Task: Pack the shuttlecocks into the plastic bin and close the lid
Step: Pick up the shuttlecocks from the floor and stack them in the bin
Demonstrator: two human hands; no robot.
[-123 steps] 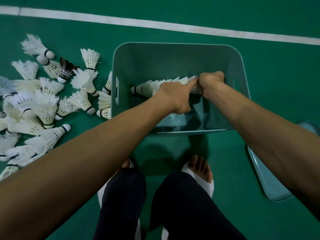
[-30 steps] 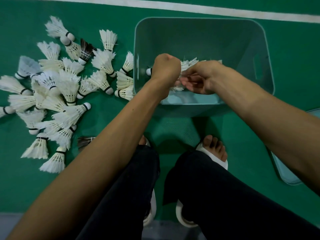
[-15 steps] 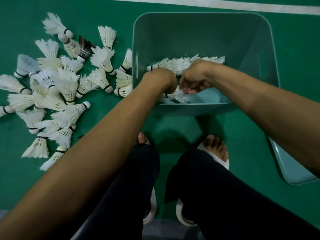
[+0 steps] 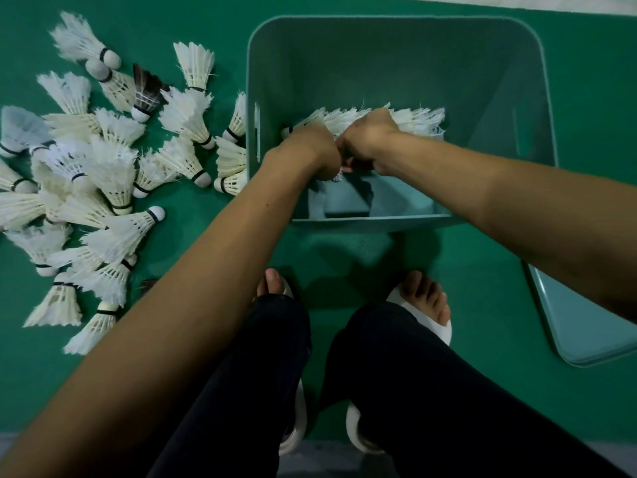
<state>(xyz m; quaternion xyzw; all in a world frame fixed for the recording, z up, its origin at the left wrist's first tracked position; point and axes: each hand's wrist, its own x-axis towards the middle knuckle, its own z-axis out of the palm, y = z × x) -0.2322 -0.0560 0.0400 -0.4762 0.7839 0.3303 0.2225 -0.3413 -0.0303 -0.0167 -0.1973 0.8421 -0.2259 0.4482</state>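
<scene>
Green court floor (image 4: 482,305), loose shuttlecocks (image 4: 103,188) beside bin (image 4: 537,98), left hand (image 4: 310,151) and right hand (image 4: 368,136) grip unclear

Pale teal bin (image 4: 396,50) on a deep green floor (image 4: 482,298); the lid (image 4: 579,326) matches the bin. White shuttlecocks (image 4: 113,167) carry black bands, one (image 4: 146,89) with dark, perhaps brown-striped, feathers. Black trousers (image 4: 396,391), white sandals (image 4: 441,326), a white line (image 4: 517,3).
</scene>
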